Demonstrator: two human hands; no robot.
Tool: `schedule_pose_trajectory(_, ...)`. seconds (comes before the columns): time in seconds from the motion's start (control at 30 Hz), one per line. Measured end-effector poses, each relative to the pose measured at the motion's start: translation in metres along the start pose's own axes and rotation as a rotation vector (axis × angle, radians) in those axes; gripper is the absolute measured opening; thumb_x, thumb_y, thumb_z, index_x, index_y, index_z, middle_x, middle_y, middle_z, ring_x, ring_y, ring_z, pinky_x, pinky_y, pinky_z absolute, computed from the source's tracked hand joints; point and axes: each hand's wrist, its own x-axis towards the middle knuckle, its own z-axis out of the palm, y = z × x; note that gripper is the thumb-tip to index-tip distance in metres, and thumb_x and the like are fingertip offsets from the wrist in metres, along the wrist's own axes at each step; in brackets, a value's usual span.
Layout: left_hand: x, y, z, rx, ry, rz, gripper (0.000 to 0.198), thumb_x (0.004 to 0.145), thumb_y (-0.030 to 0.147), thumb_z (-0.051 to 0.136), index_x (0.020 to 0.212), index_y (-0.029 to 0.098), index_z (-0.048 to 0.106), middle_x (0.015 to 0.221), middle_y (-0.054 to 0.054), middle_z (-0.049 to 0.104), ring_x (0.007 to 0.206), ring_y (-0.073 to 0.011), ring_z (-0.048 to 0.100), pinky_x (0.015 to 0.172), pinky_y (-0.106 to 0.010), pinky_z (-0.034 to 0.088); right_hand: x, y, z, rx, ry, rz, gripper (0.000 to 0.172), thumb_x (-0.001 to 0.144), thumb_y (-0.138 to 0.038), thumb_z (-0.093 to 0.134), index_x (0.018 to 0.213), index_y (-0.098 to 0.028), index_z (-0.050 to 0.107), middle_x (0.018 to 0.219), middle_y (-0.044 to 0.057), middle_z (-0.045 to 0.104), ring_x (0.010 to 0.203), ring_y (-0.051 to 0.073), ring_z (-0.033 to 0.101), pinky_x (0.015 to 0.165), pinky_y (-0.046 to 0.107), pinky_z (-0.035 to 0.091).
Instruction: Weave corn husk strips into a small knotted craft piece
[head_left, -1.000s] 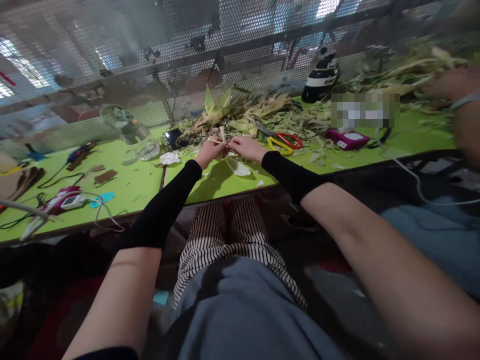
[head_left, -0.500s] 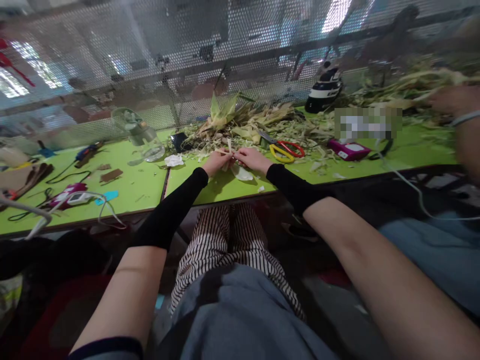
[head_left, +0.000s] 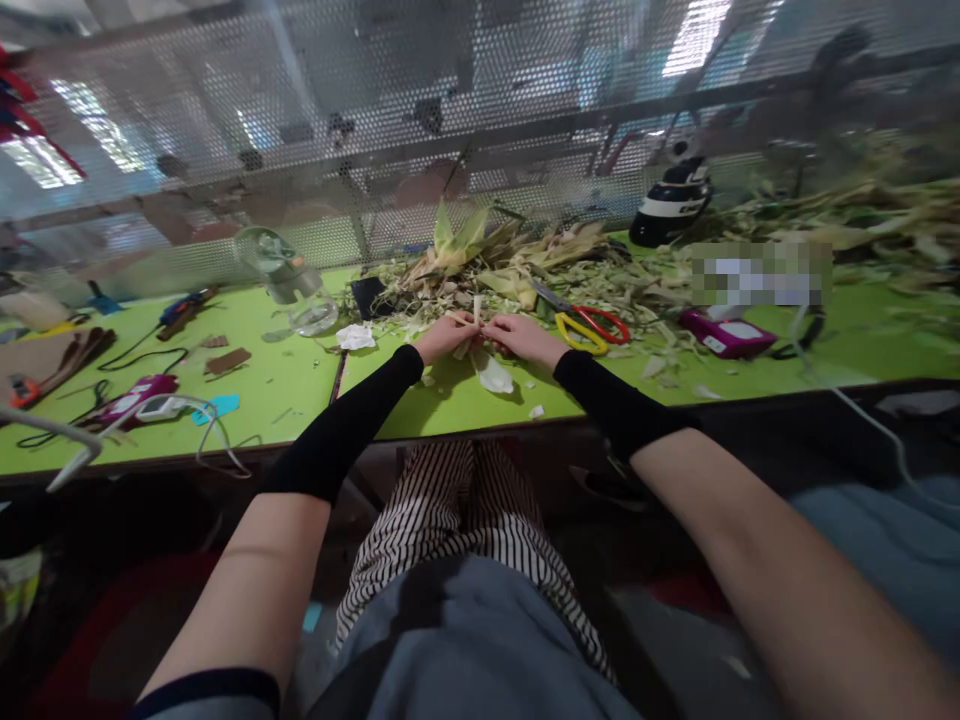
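Close together over the green table (head_left: 397, 405), my left hand (head_left: 447, 337) and my right hand (head_left: 525, 337) pinch a pale corn husk strip (head_left: 478, 306) between their fingertips. The strip's upper end sticks up between the hands. Beneath the fingers hangs a broad whitish husk piece (head_left: 495, 374); whether it joins the strip, I cannot tell. Scissors (head_left: 581, 332) with one yellow and one red handle lie just beyond my right hand. Behind both hands spreads a heap of dry husks and scraps (head_left: 487, 260).
Left of my hands are a crumpled white tissue (head_left: 355, 337) and a clear bottle (head_left: 311, 312). A magenta device (head_left: 727, 334) with a cable and a black-and-white bottle (head_left: 671, 208) stand to the right. Perforated metal mesh (head_left: 390, 130) rises along the back.
The view has shifted slightly, so the table sits lower and further right. Another person's hand at the right edge has left view. My fingers stay pinched on the husk strip.
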Motion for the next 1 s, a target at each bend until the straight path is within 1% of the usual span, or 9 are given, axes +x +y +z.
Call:
schedule_pose_trajectory(0.2, 0.013, 0.003, -0.010, -0.062, 0.009, -0.022, 0.012, 0.091, 0.004, 0.053, 0.089, 0.011, 0.062, 0.065, 0.002, 0.065, 0.056, -0.0068, 0.060, 0.064, -0.020, 0.049, 0.020, -0.004, -0.010, -0.063, -0.049, -0.091, 0.028, 0.094, -0.037, 0.052, 0.072, -0.021, 0.058, 0.061, -0.001, 0.055, 0.058, 0.014, 0.047, 0.059, 0.028, 0.035)
schedule_pose_trajectory(0.3, 0.020, 0.010, -0.014, -0.078, 0.001, -0.016, 0.006, 0.090, 0.012, 0.064, 0.084, 0.012, 0.061, 0.066, 0.002, 0.066, 0.059, -0.0076, 0.061, 0.065, -0.021, 0.049, 0.026, -0.008, -0.018, -0.088, -0.040, -0.141, 0.028, 0.093, -0.039, 0.050, 0.074, -0.021, 0.058, 0.067, 0.000, 0.056, 0.065, 0.017, 0.049, 0.064, 0.031, 0.036)
schedule_pose_trajectory(0.37, 0.024, 0.014, -0.017, -0.068, -0.013, 0.001, 0.016, 0.087, 0.019, 0.072, 0.080, 0.013, 0.059, 0.064, 0.003, 0.064, 0.058, -0.0070, 0.059, 0.065, -0.021, 0.047, 0.027, -0.009, -0.024, -0.098, -0.036, -0.160, 0.029, 0.093, -0.040, 0.049, 0.072, -0.022, 0.055, 0.070, 0.002, 0.056, 0.069, 0.018, 0.050, 0.066, 0.032, 0.036)
schedule_pose_trajectory(0.47, 0.028, 0.017, -0.021, 0.027, -0.109, 0.102, 0.022, 0.086, 0.029, 0.075, 0.080, 0.014, 0.060, 0.064, 0.004, 0.062, 0.055, -0.0064, 0.055, 0.060, -0.021, 0.043, 0.025, -0.006, -0.032, -0.091, -0.053, -0.190, 0.034, 0.094, -0.046, 0.049, 0.069, -0.023, 0.049, 0.069, 0.001, 0.052, 0.069, 0.019, 0.048, 0.068, 0.033, 0.035)
schedule_pose_trajectory(0.53, 0.031, 0.014, -0.023, 0.074, -0.168, 0.135, 0.025, 0.085, 0.033, 0.075, 0.080, 0.014, 0.061, 0.063, 0.004, 0.060, 0.055, -0.0066, 0.054, 0.059, -0.021, 0.041, 0.023, -0.001, -0.035, -0.073, -0.071, -0.217, 0.035, 0.095, -0.048, 0.048, 0.070, -0.023, 0.050, 0.069, 0.000, 0.050, 0.068, 0.018, 0.047, 0.067, 0.033, 0.035)
schedule_pose_trajectory(0.63, 0.036, 0.007, -0.023, -0.030, -0.193, 0.055, 0.019, 0.089, 0.031, 0.070, 0.085, 0.014, 0.061, 0.067, 0.002, 0.064, 0.058, -0.0072, 0.058, 0.065, -0.022, 0.046, 0.023, 0.007, -0.035, -0.002, -0.095, -0.163, 0.038, 0.095, -0.052, 0.049, 0.070, -0.022, 0.052, 0.067, -0.001, 0.047, 0.064, 0.016, 0.043, 0.062, 0.032, 0.033)
schedule_pose_trajectory(0.77, 0.042, -0.002, -0.023, -0.336, -0.196, -0.084, 0.009, 0.095, 0.020, 0.059, 0.099, 0.013, 0.063, 0.083, -0.005, 0.074, 0.072, -0.0100, 0.069, 0.079, -0.025, 0.052, 0.027, 0.016, -0.026, 0.184, -0.036, -0.013, 0.039, 0.095, -0.056, 0.051, 0.074, -0.023, 0.052, 0.063, -0.004, 0.042, 0.057, 0.013, 0.036, 0.055, 0.030, 0.028)
schedule_pose_trajectory(0.9, 0.044, -0.012, -0.021, -0.507, -0.180, -0.200, 0.016, 0.098, 0.014, 0.050, 0.103, 0.012, 0.065, 0.084, -0.009, 0.077, 0.070, -0.0110, 0.071, 0.079, -0.026, 0.055, 0.028, 0.020, -0.016, 0.221, -0.025, 0.021, 0.039, 0.094, -0.060, 0.053, 0.083, -0.023, 0.055, 0.064, -0.004, 0.047, 0.056, 0.013, 0.040, 0.054, 0.029, 0.032)
schedule_pose_trajectory(1.0, 0.045, -0.019, -0.019, -0.571, -0.164, -0.221, 0.017, 0.097, 0.013, 0.050, 0.105, 0.012, 0.066, 0.086, -0.011, 0.078, 0.072, -0.0127, 0.072, 0.079, -0.026, 0.055, 0.025, 0.022, -0.011, 0.188, 0.029, 0.027, 0.037, 0.094, -0.060, 0.054, 0.090, -0.023, 0.058, 0.071, -0.001, 0.056, 0.057, 0.014, 0.046, 0.054, 0.029, 0.036)
